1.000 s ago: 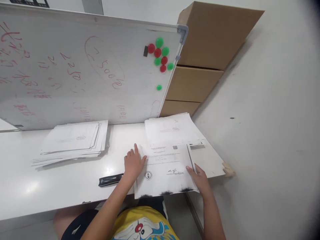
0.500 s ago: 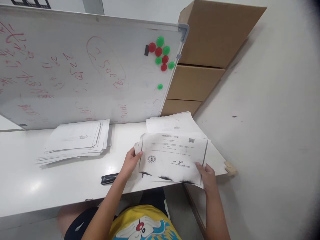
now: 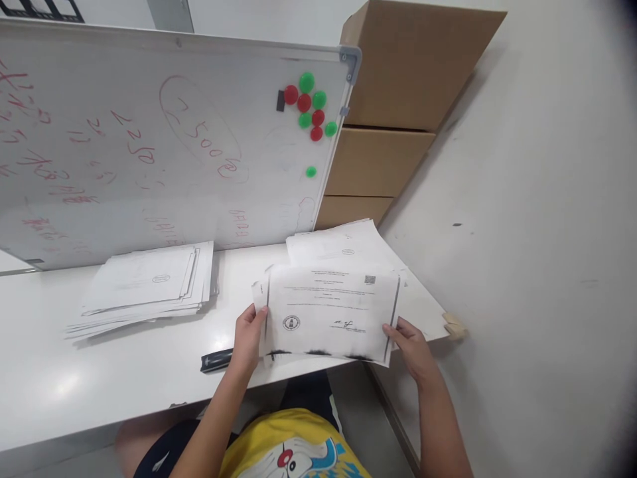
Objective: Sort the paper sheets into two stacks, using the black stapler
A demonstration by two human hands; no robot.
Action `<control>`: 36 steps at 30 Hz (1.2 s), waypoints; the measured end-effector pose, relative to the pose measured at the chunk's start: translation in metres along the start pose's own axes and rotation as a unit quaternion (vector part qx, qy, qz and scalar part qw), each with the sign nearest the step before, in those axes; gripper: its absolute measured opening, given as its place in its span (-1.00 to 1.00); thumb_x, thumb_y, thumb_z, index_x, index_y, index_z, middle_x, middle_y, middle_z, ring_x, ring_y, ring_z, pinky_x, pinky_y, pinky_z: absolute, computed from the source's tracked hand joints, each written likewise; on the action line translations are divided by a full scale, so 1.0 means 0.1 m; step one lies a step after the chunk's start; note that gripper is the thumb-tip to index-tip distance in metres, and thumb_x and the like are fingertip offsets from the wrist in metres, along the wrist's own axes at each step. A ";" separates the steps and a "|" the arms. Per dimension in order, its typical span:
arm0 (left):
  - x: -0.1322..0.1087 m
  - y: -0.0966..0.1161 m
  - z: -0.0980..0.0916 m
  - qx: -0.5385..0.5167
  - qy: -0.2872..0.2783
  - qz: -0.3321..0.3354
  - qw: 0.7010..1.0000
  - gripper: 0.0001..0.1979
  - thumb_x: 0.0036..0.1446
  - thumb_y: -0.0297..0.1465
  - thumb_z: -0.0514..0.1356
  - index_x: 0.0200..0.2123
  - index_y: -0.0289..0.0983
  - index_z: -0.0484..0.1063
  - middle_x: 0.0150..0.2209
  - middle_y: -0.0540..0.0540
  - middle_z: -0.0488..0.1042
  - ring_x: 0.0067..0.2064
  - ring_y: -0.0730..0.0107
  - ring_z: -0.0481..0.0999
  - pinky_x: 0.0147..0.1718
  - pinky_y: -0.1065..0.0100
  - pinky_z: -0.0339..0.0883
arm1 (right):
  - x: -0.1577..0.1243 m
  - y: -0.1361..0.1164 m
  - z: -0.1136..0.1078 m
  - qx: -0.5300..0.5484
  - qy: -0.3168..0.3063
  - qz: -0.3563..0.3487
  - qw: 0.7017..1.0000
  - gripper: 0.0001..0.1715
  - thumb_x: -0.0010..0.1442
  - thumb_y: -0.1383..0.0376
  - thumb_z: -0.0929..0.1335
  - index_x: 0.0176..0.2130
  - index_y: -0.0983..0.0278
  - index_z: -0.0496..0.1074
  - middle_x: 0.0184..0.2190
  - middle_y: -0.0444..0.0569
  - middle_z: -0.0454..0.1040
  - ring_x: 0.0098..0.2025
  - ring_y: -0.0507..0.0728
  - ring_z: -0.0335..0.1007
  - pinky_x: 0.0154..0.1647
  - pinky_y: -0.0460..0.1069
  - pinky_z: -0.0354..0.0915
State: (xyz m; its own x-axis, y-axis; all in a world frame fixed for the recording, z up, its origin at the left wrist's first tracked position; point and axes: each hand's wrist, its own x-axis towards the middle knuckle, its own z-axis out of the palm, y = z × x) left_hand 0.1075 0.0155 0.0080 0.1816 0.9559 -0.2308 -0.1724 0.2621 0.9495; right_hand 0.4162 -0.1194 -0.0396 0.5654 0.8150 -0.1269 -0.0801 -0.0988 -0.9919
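Observation:
I hold a small bundle of printed sheets (image 3: pixel 328 312) just above the front edge of the white table (image 3: pixel 99 372). My left hand (image 3: pixel 247 338) is closed on the bundle's left edge. My right hand (image 3: pixel 413 345) grips its right lower corner. The top sheet shows a round stamp, a signature, a QR code and black smudges along its lower edge. Behind the bundle lies another pile of papers (image 3: pixel 343 245).
A thick stack of papers (image 3: pixel 144 285) lies at the left. A black marker (image 3: pixel 216 360) rests by my left wrist. A whiteboard (image 3: pixel 149 139) with red writing and red and green magnets (image 3: pixel 308 109) leans behind. Cardboard boxes (image 3: pixel 398 99) stand at the right, against a wall.
The bundle lay flat under both hands a second ago; both hands have lifted it off the table and hold it by its side edges.

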 end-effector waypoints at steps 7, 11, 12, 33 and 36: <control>0.01 -0.01 -0.08 -0.014 0.021 0.027 0.999 -0.50 0.03 -0.08 0.25 -0.05 -0.28 0.45 -0.13 -0.16 0.55 -0.13 0.12 0.52 -0.25 0.26 0.39 | -0.03 -0.11 0.11 -0.036 -0.004 -0.023 0.999 -0.49 -0.11 -0.03 0.49 -0.22 0.23 0.56 -0.23 0.03 0.61 -0.12 0.26 0.47 -0.08 0.09 0.35; 0.01 -0.03 -0.11 -0.024 0.021 0.032 0.999 -0.48 0.03 -0.08 0.25 -0.03 -0.29 0.45 -0.13 -0.18 0.55 -0.13 0.11 0.52 -0.22 0.23 0.40 | -0.01 -0.13 0.17 -0.056 -0.010 -0.010 0.998 -0.48 -0.14 -0.07 0.49 -0.28 0.23 0.57 -0.26 0.05 0.62 -0.17 0.28 0.48 -0.14 0.09 0.37; 0.01 -0.03 -0.11 -0.028 0.024 0.032 0.999 -0.48 0.03 -0.08 0.25 -0.02 -0.29 0.45 -0.13 -0.18 0.55 -0.13 0.11 0.52 -0.21 0.23 0.39 | -0.01 -0.13 0.18 -0.056 -0.019 -0.007 0.998 -0.48 -0.13 -0.07 0.49 -0.28 0.23 0.57 -0.26 0.05 0.62 -0.17 0.28 0.48 -0.14 0.10 0.37; -0.23 -0.17 -0.07 0.083 0.088 0.210 0.970 -0.68 0.14 -0.16 0.18 -0.12 -0.22 0.40 -0.13 -0.15 0.48 -0.04 0.19 0.44 -0.04 0.23 0.28 | -0.06 -0.15 0.36 -0.058 0.026 -0.101 0.993 -0.63 -0.04 0.00 0.44 -0.32 0.19 0.50 -0.30 0.00 0.57 -0.18 0.25 0.46 -0.12 0.10 0.34; -0.26 -0.15 -0.09 0.117 0.099 0.223 0.963 -0.69 0.17 -0.15 0.14 -0.11 -0.21 0.39 -0.12 -0.14 0.46 -0.02 0.18 0.42 -0.02 0.22 0.26 | -0.10 -0.18 0.33 -0.098 0.043 -0.063 0.992 -0.58 -0.08 -0.04 0.45 -0.36 0.23 0.53 -0.30 0.06 0.60 -0.15 0.32 0.47 -0.08 0.13 0.34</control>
State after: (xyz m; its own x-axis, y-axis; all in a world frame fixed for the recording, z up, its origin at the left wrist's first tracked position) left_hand 0.0962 -0.0120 -0.0022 -0.0528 0.9791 0.1963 0.0361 -0.1946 0.9802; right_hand 0.3847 -0.1064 -0.0207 0.6300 0.7766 0.0062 0.1523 -0.1157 -0.9815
